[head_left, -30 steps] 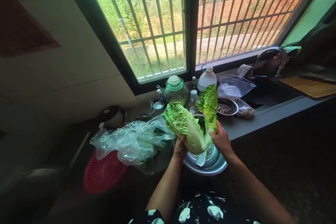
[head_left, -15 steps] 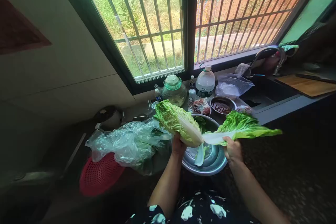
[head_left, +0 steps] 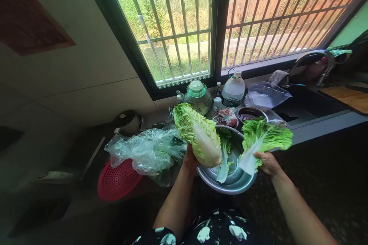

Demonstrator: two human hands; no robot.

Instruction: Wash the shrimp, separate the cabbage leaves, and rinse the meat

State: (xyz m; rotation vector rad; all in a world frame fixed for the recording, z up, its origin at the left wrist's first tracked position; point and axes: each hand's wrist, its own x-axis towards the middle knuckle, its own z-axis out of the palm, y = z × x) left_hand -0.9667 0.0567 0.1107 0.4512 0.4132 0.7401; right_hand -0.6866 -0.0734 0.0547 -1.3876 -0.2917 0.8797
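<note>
A head of napa cabbage (head_left: 199,134) is gripped by my left hand (head_left: 190,159), tilted over the left side of a metal basin (head_left: 230,189). My right hand (head_left: 267,162) pinches a loose cabbage leaf (head_left: 255,141) by its white stalk, above the basin's right rim. The leaf is apart from the head, its green frilly end pointing right. Another cabbage leaf (head_left: 223,164) lies in the basin, close beside the head. The fingers of my left hand are mostly hidden under the cabbage.
Left of the basin, a clear plastic bag (head_left: 146,147) with greens overlaps a red basket (head_left: 117,180). Behind stand a glass jar (head_left: 198,99), a water jug (head_left: 233,90), bagged meat (head_left: 226,116) and a metal bowl (head_left: 253,114). A sink (head_left: 310,103) with a faucet (head_left: 327,61) is at right.
The leaf in my right hand has come off the cabbage head and now hangs apart from it. The view has shifted slightly left.
</note>
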